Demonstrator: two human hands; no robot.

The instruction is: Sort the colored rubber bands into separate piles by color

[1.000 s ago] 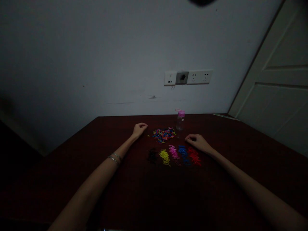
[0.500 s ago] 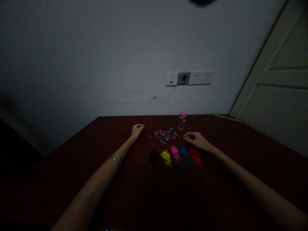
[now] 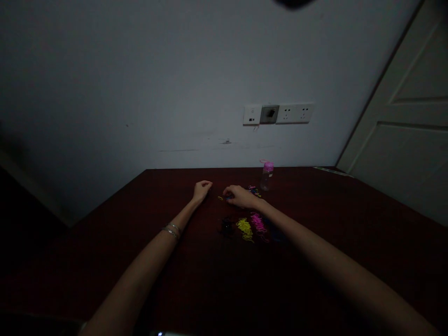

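From afar I judge this as picking, calling for a delicate pinch: my right hand arches over the colourful pile on the table, my left hand nearby, both finger closures unclear

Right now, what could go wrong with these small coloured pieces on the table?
The right forearm crosses over the blue pile, so it might drag pieces into the pink pile. The black pile barely shows on the dark table; strays may be missed. The bottle stands near the mixed pile and could be bumped.
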